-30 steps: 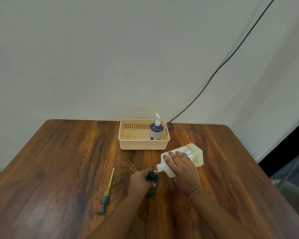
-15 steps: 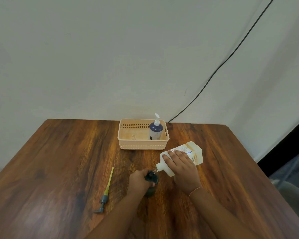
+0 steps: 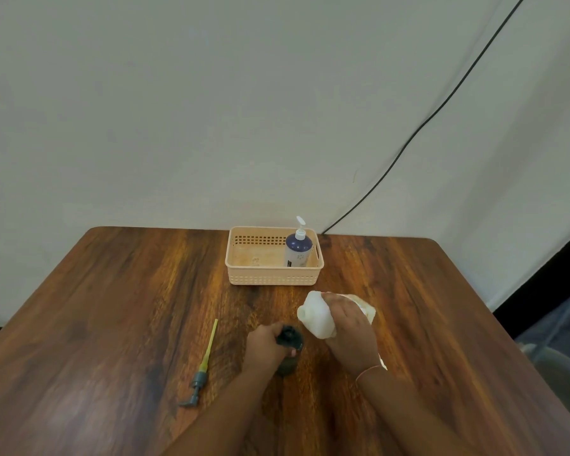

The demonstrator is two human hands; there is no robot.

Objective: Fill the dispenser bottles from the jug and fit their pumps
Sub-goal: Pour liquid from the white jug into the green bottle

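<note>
Dispenser bottle, dark green, stands upright on the wooden table, neck uncapped, wrapped by the left hand around its upper body, fingers closed on it. Right hand clasps the white jug from above, fingers curled over its body; jug is tilted, mouth end pointing left and down toward the bottle's neck, label end raised behind the right hand and mostly hidden by it. Jug mouth sits just up and right of the left-hand grip, near the bottle opening but apart from it; jug is motion-blurred, cannot tell if liquid is flowing. Thin bracelet on the right wrist. Left of the left-hand grip, apart from it, 1 loose pump lies flat on the table: grey head nearest the viewer, yellow dip tube pointing away toward the far edge. Beyond both grips, toward the wall, a peach plastic basket rests on the table; in its right end stands 1 dark blue bottle with a white pump already fitted, upright. Rest of the basket floor is bare. Black cable runs diagonally down the white wall to the table's far edge, right of the basket.
</note>
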